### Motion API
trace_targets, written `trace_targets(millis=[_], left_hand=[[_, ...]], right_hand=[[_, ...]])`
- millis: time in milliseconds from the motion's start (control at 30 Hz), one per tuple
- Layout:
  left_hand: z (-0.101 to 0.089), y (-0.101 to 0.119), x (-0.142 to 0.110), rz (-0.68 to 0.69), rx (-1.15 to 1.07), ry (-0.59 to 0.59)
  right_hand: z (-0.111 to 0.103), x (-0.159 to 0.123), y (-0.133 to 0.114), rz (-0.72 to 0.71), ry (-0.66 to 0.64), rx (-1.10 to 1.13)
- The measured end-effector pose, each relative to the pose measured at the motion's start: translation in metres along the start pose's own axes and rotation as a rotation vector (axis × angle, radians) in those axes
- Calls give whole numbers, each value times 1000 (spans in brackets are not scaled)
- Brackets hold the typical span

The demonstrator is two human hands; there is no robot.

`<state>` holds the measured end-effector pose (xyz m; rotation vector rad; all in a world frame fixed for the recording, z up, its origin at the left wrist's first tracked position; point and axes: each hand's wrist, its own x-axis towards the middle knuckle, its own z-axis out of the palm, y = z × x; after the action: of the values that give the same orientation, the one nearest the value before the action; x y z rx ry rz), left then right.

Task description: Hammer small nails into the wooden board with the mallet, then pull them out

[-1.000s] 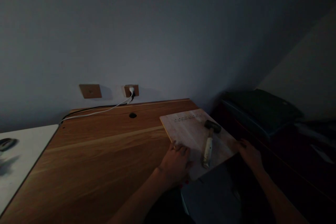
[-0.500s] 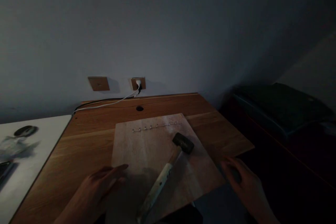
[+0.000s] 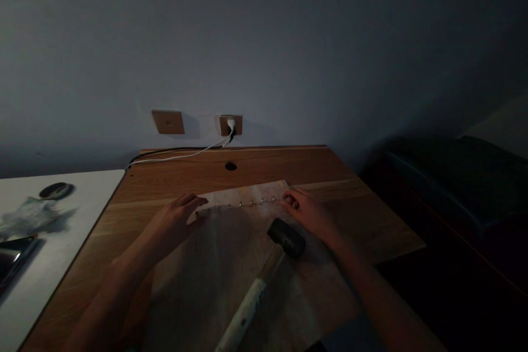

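Your left hand (image 3: 175, 217) is open, fingers reaching over the far left part of the board (image 3: 198, 275), by the left end of the row of small metal pegs (image 3: 240, 204). Your right hand (image 3: 307, 212) is at the other end of that row, fingers curled in; can't tell if they're pinching anything. Looks to me like having a hand at each end keeps the row framed between them and could steady the board too.

The hammer (image 3: 269, 270) lies loose on the board, nearer you than either hand. Its head is just below your right hand and the handle angles back toward you, so I'd guess it's parked there to be easy to grab. The board itself sits on the wooden bench (image 3: 124, 220), which gives it decent backing.

Past your hands there's a dark hole (image 3: 231, 166) in the bench, then cables (image 3: 177, 158) running up to a wall socket (image 3: 224, 127). Out left of your left hand, a white surface (image 3: 74, 242) has some crumpled clear plastic (image 3: 35, 217) on it. Might be a bag, but too blurry to say whether it holds anything.
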<state>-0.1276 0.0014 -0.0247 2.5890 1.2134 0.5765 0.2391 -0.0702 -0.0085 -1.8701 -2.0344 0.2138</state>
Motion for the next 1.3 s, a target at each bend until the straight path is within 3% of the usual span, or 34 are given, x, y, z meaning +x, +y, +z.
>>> trace_targets(millis=[100, 233, 533, 967, 1167, 1300], left_hand=[[0, -4, 9, 16, -50, -80], [6, -6, 6, 68, -89, -37], [3, -10, 2, 54, -136, -13], [9, -7, 12, 72, -181, -66], [16, -6, 13, 95, -255, -24], [19, 0, 15, 21, -280, 14]], right_hand=[[5, 24, -7, -43, -68, -67], [5, 37, -15, -98, -149, -149], [-1, 42, -29, -263, -215, -89], [16, 48, -39, -259, -229, -142], [13, 48, -40, -297, -267, -165], [8, 49, -43, -325, -265, -148]])
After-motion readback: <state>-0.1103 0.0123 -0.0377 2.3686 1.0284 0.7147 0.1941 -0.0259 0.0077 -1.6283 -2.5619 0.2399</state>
